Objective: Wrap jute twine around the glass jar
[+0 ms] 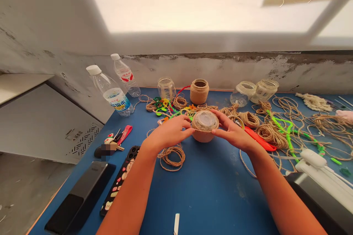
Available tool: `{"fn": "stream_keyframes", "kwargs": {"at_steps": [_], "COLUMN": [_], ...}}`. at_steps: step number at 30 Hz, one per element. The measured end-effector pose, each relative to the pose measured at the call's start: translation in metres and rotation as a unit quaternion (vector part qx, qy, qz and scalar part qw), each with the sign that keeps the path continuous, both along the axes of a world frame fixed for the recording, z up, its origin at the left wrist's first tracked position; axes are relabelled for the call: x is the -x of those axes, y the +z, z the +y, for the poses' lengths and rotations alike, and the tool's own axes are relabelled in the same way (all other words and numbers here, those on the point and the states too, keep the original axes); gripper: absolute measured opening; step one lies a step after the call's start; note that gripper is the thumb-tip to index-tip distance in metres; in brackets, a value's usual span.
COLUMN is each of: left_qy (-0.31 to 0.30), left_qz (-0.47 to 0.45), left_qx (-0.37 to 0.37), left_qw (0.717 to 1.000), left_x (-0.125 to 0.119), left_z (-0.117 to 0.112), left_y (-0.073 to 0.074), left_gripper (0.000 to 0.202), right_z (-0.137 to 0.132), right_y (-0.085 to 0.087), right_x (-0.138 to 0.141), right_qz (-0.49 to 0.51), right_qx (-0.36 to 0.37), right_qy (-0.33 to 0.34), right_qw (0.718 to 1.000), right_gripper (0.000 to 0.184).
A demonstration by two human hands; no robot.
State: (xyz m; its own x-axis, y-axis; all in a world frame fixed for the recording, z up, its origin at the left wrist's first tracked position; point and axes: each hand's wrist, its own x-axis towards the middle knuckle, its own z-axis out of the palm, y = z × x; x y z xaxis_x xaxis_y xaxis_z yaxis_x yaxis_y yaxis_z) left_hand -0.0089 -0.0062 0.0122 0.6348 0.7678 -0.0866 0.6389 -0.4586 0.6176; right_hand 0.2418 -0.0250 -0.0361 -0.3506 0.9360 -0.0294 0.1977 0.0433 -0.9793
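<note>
A glass jar (205, 134) wrapped in jute twine stands upside down on the table, its bare glass base facing up. My left hand (172, 130) holds its left side, with fingertips and thumb near the upper rim. On the other side my right hand (233, 132) grips the jar with thumb in front and fingers behind. A loose coil of twine (172, 158) lies just below my left hand. Close behind my right hand are a roll of tape (237, 121) and a red tool handle (259, 138), partly covered by the hand.
Another twine-wrapped jar (199, 91) and bare glass jars (167, 88) line the wall. Two plastic bottles (117, 99) stand at the left, with keys (118, 147), a phone (121, 180) and a black case (79, 198) nearer. Tangled twine (271, 136) and green pipe cleaners (288, 132) spread right.
</note>
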Motion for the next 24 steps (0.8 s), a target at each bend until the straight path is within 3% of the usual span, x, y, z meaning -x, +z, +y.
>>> {"fn": "stream_keyframes", "kwargs": {"at_steps": [5, 24], "left_qy": [-0.026, -0.009], "left_qz": [-0.018, -0.036], "left_qx": [0.023, 0.074], "left_qw": [0.999, 0.997], "left_x": [-0.002, 0.004], "left_z": [0.0, 0.0], "left_y": [0.001, 0.005], "left_gripper": [0.039, 0.036], "right_z": [-0.001, -0.011], "right_y": [0.0, 0.004], "right_x": [0.005, 0.033], "right_qz": [-0.004, -0.105], "right_qx": [-0.022, -0.075], "right_qy": [-0.046, -0.123], "right_qw": [0.999, 0.984], "right_gripper": [0.089, 0.085]}}
